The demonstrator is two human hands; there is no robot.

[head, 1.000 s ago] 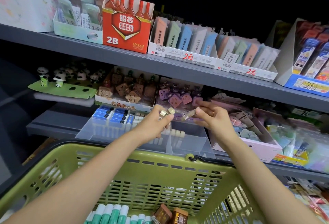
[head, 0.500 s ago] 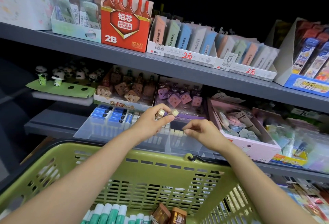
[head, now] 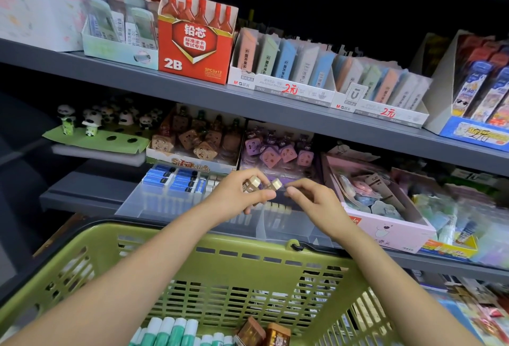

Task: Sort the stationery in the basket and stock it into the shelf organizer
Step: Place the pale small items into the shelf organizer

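**Readable print on the upper shelf**

The red carton point(head: 196, 42) carries "铅芯" in large white characters, "2B" at its lower left and "5PCSx12" in small yellow print at its lower right. The white display tray point(head: 281, 85) beside it shows the "M&G" logo and a red handwritten "2元". The next white tray point(head: 382, 109) repeats "M&G" and a red "2元". Other labels are too blurred to read.

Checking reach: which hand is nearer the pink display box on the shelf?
Right. The right hand sits just left of the pink display box; the left hand, gripping small cream-capped erasers, is farther left.
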